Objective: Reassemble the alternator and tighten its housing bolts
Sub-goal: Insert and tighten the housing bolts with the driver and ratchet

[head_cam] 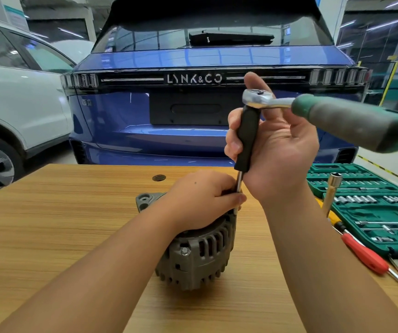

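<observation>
My left hand (202, 198) curls over the top of the alternator (193, 248), which sits on the wooden table (61, 224), fingers pinching the driver's steel shaft; my right hand (272, 150) grips the black extension handle (247, 138) under the ratchet (325, 114); the green socket case (370, 212) lies open beside a red screwdriver (366, 254).

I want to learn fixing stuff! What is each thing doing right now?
alternator: upright on the wooden table, held steady.
left hand: rests on the alternator, fingers curled at the driver's shaft.
right hand: holds the black driver handle.
ratchet: attached on top of the driver.
socket case: open.
red screwdriver: lying unused on the table.
</observation>
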